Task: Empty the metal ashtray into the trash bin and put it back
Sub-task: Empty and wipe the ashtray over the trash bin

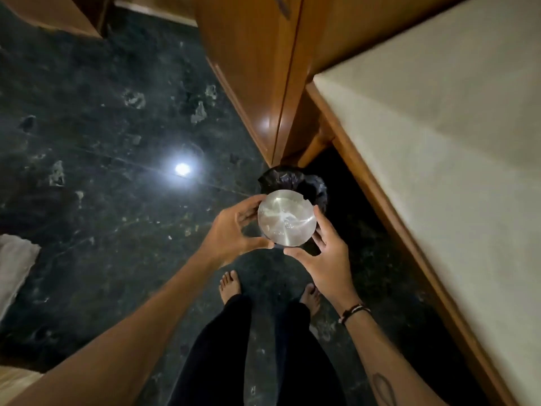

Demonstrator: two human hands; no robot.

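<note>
The round metal ashtray (287,218) is held level in the air, its shiny inside facing up with a few pale ash marks. My left hand (234,230) grips its left rim and my right hand (325,253) grips its right and lower rim. Directly beyond and below it stands the trash bin (310,184), lined with a black bag, on the floor at the corner of the wooden cabinet. The ashtray covers the near part of the bin's opening.
A wooden cabinet (257,68) rises just behind the bin. A counter with a pale top and wooden edge (439,127) runs along the right. The dark marble floor (102,142) spreads left, with a pale cloth (14,265) at the left edge. My bare feet stand below the ashtray.
</note>
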